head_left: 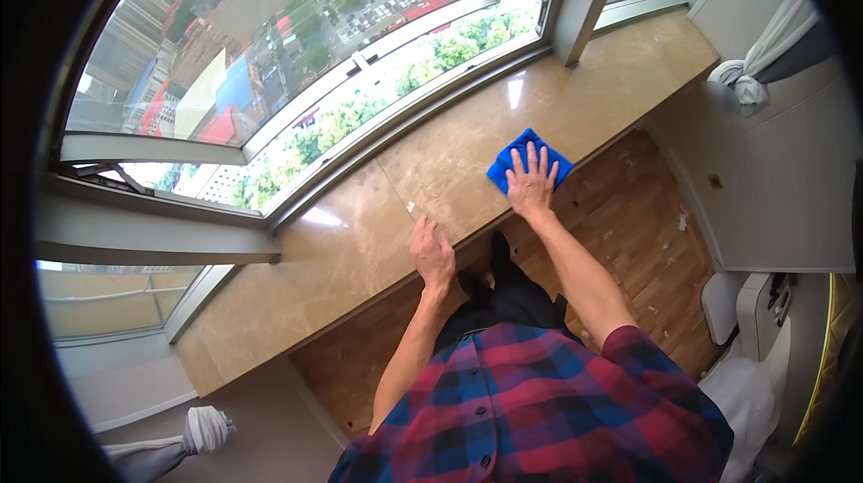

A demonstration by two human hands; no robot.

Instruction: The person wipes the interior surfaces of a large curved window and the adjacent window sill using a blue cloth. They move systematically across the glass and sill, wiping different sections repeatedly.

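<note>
A folded blue cloth (500, 169) lies on the brown marble windowsill (350, 247), near its front edge. My right hand (532, 187) presses it flat against the stone, fingers spread over it. To the left, my left hand (433, 257) rests at the sill's front edge with its fingers loosely bent and nothing in them. Just beyond those fingertips a small white scrap (410, 207) sits by a thin seam in the marble.
Along the sill's far side, a tilted-out window sash (155, 148) stands open high above a city. A grey frame post (586, 4) meets the sill at right. Tied curtains (748, 81) hang at the side. Small scraps litter the wooden floor (627, 213).
</note>
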